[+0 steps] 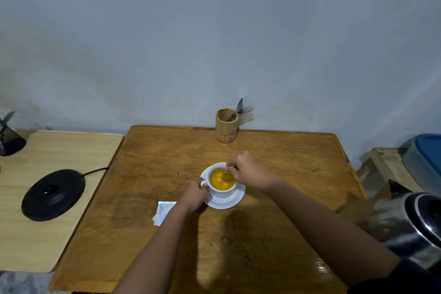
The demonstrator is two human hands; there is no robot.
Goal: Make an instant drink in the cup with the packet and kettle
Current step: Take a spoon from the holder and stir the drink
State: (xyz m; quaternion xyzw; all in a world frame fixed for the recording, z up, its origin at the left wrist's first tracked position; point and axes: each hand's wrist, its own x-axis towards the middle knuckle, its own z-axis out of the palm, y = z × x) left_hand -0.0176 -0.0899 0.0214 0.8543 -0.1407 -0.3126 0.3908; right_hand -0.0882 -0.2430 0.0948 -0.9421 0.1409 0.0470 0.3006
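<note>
Cup (223,192) on saucer (229,201), yellow drink inside. Left hand (194,194) grips its handle; right hand (249,170) pinches spoon (226,176) in drink. Packet (163,212) lies beside.

A wooden holder (226,128) stands upright at the far edge of the brown counter (274,222), close to the grey wall (214,31). A fork (243,111) and a knife (239,105) lean out of it to the right. On the paler counter (35,241) to the left lies a round black base (53,194), its cord (95,171) running right toward the gap between the two counters. A dark, partly cut-off object (9,141) sits at that counter's far left corner. At the right edge, a container with a blue lid (428,154) rests on a wooden block (384,164).
</note>
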